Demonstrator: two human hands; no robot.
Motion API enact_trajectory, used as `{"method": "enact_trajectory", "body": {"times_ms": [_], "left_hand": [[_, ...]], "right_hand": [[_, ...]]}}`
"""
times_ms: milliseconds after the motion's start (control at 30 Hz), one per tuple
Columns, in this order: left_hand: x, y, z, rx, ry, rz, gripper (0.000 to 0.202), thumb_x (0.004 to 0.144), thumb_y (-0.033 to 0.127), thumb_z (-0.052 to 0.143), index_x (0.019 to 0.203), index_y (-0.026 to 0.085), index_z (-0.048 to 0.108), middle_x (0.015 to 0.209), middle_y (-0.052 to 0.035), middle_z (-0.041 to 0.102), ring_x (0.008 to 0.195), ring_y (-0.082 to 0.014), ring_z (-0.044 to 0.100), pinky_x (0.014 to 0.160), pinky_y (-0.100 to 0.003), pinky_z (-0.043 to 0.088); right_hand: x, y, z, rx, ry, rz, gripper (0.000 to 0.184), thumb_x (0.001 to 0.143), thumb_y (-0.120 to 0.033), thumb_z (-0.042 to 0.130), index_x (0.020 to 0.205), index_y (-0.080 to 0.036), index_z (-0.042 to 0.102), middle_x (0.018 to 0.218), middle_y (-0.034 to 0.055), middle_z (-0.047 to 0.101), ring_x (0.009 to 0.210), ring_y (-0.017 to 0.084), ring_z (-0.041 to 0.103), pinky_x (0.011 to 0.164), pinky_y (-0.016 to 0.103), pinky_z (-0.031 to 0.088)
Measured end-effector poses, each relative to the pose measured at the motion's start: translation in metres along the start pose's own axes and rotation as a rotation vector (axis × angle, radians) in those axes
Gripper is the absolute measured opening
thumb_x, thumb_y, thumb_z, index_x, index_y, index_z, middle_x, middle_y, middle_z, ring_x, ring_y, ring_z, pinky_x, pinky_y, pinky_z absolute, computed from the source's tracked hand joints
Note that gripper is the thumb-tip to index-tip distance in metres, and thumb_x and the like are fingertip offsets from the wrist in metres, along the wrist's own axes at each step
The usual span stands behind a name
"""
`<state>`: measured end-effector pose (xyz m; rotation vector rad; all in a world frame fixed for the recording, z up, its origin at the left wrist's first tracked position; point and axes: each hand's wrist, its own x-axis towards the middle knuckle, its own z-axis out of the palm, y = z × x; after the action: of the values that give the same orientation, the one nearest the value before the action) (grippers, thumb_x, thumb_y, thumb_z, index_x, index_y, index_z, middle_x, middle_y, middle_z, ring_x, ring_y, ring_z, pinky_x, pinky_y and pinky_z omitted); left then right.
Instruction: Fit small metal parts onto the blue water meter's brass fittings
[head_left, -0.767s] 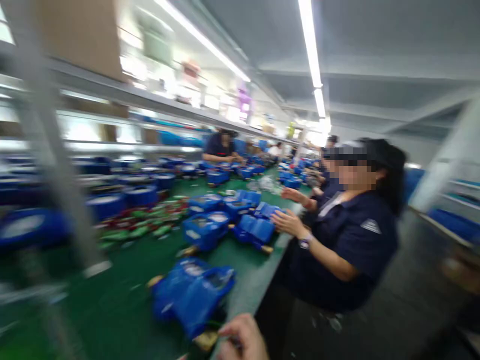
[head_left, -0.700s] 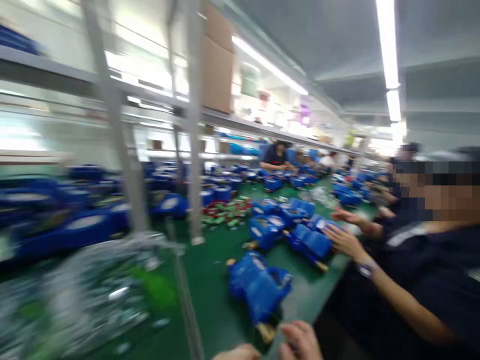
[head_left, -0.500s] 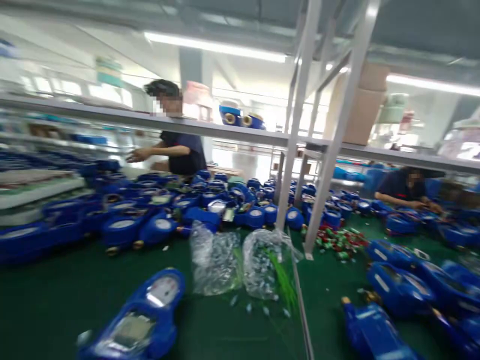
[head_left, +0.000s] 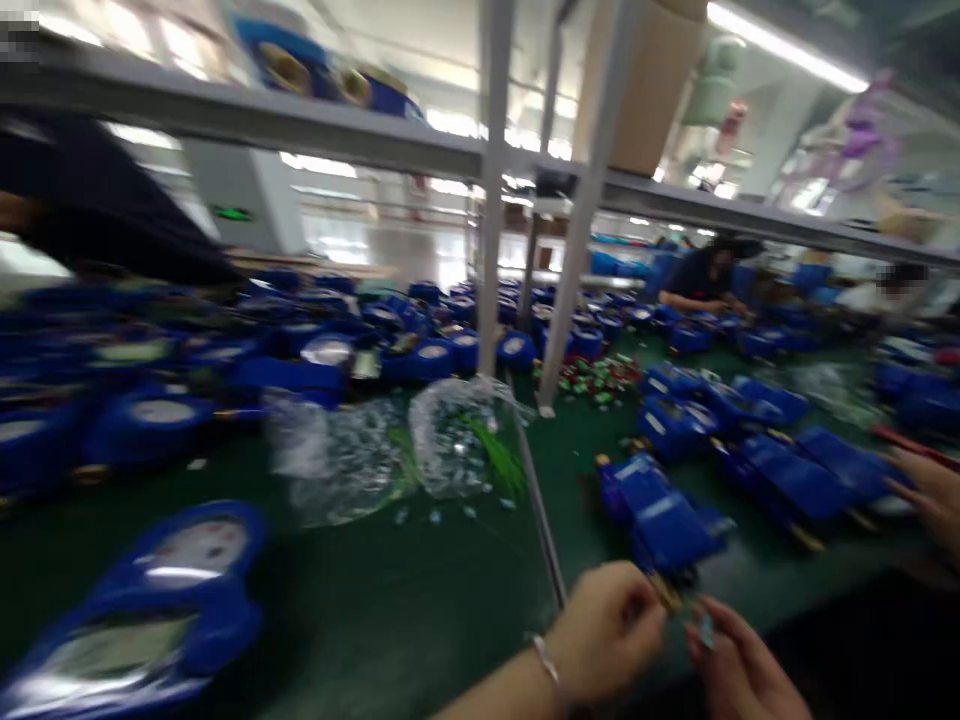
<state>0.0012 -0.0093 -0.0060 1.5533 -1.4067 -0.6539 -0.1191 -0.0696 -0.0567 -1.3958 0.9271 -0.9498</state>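
My left hand (head_left: 609,628) is curled shut near the bottom middle, a bracelet on its wrist, pinching at the brass end of a blue water meter (head_left: 660,515) lying on the green table (head_left: 450,600). My right hand (head_left: 739,665) is beside it at the bottom, fingers bent around a small pale part that I cannot make out. Motion smears both hands.
Another blue meter (head_left: 150,600) lies bottom left. Two clear bags (head_left: 405,450) of small parts sit mid-table. Grey shelf posts (head_left: 491,200) stand behind, among many blue meters. A neighbour's hand (head_left: 930,495) reaches in at right. Other workers sit at the far side.
The view swung from the seated neighbour on the right across to the left and back down. My hands, out of view half a second ago, now show at the bottom by a meter.
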Motion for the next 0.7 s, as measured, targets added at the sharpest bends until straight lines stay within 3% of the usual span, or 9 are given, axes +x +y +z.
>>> {"method": "enact_trajectory", "body": {"times_ms": [33,67,133,233,700], "left_hand": [[0.009,-0.006,0.005,-0.036,-0.027,0.006,0.014,0.083,0.022,0.052,0.072,0.015,0.054,0.065,0.0012,0.048,0.059,-0.0115,0.042,0.056,-0.025,0.034],[0.017,-0.012,0.009,-0.068,-0.05,0.011,0.013,0.083,0.021,0.05,0.072,0.015,0.053,0.067,0.0009,0.049,0.061,-0.0119,0.042,0.057,-0.025,0.032],[0.03,-0.02,0.015,-0.1,-0.083,0.024,0.015,0.083,0.021,0.048,0.07,0.016,0.052,0.068,0.0006,0.05,0.063,-0.0123,0.042,0.059,-0.026,0.031],[0.034,-0.02,0.017,-0.005,-0.102,0.06,0.017,0.085,0.024,0.047,0.071,0.016,0.053,0.067,0.0016,0.05,0.06,-0.0118,0.043,0.057,-0.025,0.031],[0.029,-0.019,0.02,0.077,-0.104,0.192,0.014,0.088,0.019,0.048,0.075,0.018,0.051,0.073,0.0026,0.053,0.069,-0.0114,0.049,0.065,-0.023,0.035]], "right_hand": [[-0.003,0.001,-0.013,0.027,0.071,0.033,0.059,0.071,-0.071,0.052,0.109,-0.025,0.053,0.091,0.0073,0.064,0.082,0.022,0.064,0.072,0.041,0.055],[-0.004,0.0,-0.023,0.195,0.135,0.075,0.053,0.071,-0.062,0.06,0.105,-0.022,0.054,0.093,0.0067,0.064,0.083,0.019,0.063,0.081,0.04,0.052],[-0.002,-0.001,-0.031,0.443,0.102,0.118,0.041,0.074,-0.046,0.067,0.105,-0.02,0.057,0.097,0.0049,0.063,0.087,0.015,0.061,0.086,0.034,0.049],[0.002,-0.005,-0.03,0.615,0.085,0.125,0.03,0.076,-0.033,0.069,0.102,-0.02,0.061,0.097,0.0034,0.063,0.086,0.013,0.06,0.082,0.027,0.048],[-0.001,0.002,-0.024,0.553,-0.061,0.026,0.027,0.078,-0.02,0.067,0.104,-0.023,0.062,0.099,0.0006,0.062,0.091,0.011,0.057,0.081,0.02,0.045]]}}
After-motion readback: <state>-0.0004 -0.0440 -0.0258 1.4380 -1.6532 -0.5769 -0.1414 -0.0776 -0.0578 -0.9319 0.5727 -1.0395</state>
